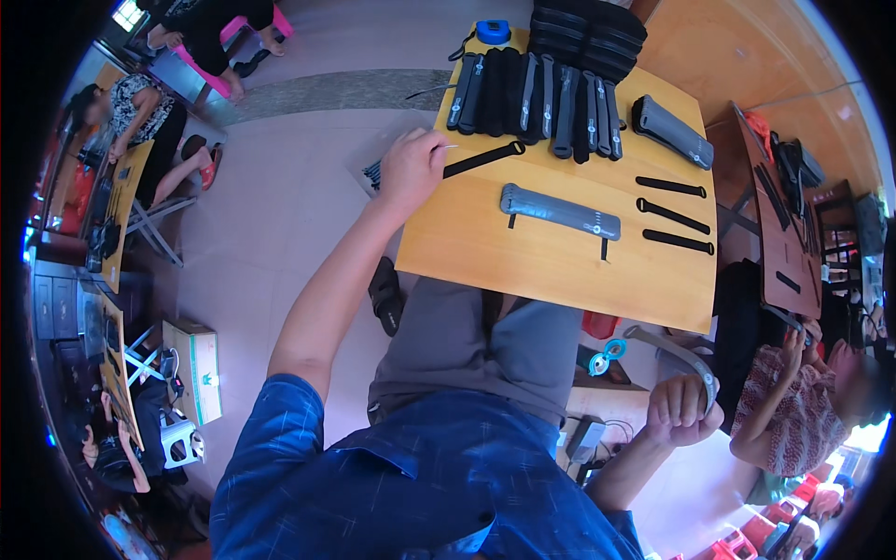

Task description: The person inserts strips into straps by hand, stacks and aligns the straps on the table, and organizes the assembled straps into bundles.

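At the table's left edge my left hand (411, 170) is closed on one end of a black strap (485, 159); the strap reaches right over the tabletop and ends in a loop. A thin pale tip shows at those fingers, too small to name. Low on the right, off the table, my right hand (681, 411) is closed round a grey strap (686, 353) that arcs up and left. A bundle of grey straps (560, 213) lies mid-table, with two black strap ends sticking out beneath it. Three black looped straps (674, 217) lie to its right.
Grey and black straps (537, 103) line the table's far side, with black bundles (588, 37) behind and another grey bundle (672, 133) at right. A blue tape measure (493, 33) sits at the far left corner. Co-workers sit at tables (789, 224) on both sides.
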{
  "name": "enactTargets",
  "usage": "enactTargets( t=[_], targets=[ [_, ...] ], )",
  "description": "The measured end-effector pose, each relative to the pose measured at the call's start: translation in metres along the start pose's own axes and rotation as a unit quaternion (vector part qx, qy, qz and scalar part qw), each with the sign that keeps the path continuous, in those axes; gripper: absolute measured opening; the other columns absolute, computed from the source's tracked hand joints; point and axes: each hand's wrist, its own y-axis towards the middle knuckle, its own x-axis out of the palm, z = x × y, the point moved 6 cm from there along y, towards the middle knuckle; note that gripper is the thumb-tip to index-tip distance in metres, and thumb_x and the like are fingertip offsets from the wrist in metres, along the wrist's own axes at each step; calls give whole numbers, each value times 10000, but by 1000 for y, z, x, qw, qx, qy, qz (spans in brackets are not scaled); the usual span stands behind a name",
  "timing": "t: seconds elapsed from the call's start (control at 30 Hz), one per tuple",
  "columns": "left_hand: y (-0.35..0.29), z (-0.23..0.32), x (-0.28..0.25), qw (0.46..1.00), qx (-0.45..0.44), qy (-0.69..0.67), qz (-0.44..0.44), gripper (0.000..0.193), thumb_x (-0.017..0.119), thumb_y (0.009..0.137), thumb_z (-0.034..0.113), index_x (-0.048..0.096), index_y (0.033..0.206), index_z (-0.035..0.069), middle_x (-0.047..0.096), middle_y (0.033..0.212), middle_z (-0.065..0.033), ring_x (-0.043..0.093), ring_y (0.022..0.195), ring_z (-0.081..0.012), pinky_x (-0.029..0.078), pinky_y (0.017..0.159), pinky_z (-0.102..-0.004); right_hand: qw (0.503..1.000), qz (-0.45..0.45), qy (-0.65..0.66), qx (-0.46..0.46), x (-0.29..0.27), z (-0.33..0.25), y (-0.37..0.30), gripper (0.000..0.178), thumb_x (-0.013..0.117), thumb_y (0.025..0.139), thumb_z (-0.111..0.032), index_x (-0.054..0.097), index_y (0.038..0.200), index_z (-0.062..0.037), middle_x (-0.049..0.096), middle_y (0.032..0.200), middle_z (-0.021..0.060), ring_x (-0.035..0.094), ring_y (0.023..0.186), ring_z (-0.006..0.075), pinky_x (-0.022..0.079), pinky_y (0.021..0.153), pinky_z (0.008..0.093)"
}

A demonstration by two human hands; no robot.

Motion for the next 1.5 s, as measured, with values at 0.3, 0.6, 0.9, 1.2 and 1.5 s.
enactTargets(
  t=[0.3, 0.6, 0.9, 1.2, 1.5],
  targets=[
    [15, -5, 38, 998, 52, 37, -16, 206, 646, 946, 105, 728, 1134, 86, 706, 1123, -125, 630, 1089, -356, 514, 958, -469, 997, -68, -2, 49, 12, 16, -2, 160, 591, 994, -193, 623, 956, -41, 484, 546, 7, 386, 386, 70, 352, 364, 231],
    [-19, 37, -1, 981, -20, -185, -54, 225, 648, 988, 131, 713, 1190, 56, 717, 1113, -110, 693, 1042, -273, 551, 921, -357, 988, -114, 37, 99, 34, 41, 9, 256, 613, 984, -240, 670, 946, 6, 606, 644, 82, 535, 524, 150, 453, 488, 284],
    [-144, 163, 34, 671, -199, -575, -424, 451, 604, 1076, 324, 586, 1398, 8, 663, 1257, -100, 659, 1053, -155, 562, 869, -320, 973, -166, 63, 148, 41, 65, 16, 247, 621, 942, -242, 655, 826, -26, 632, 642, 75, 552, 503, 162, 442, 470, 289],
    [-165, 153, 33, 506, -280, -653, -489, 223, 612, 1059, 216, 654, 1184, 37, 688, 891, -52, 683, 723, -116, 572, 628, -239, 970, -179, 20, 165, 22, 61, 10, 312, 653, 899, -262, 597, 672, -56, 634, 608, 74, 557, 456, 177, 453, 465, 303],
    [-127, 123, 6, 709, -268, -537, -371, 128, 668, 1023, 107, 692, 1118, 24, 691, 862, -6, 656, 705, -61, 547, 650, -213, 927, 9, -320, 193, -39, 40, 9, 208, 684, 885, -143, 586, 745, -25, 670, 846, 130, 584, 597, 142, 462, 549, 272]
  ],
)
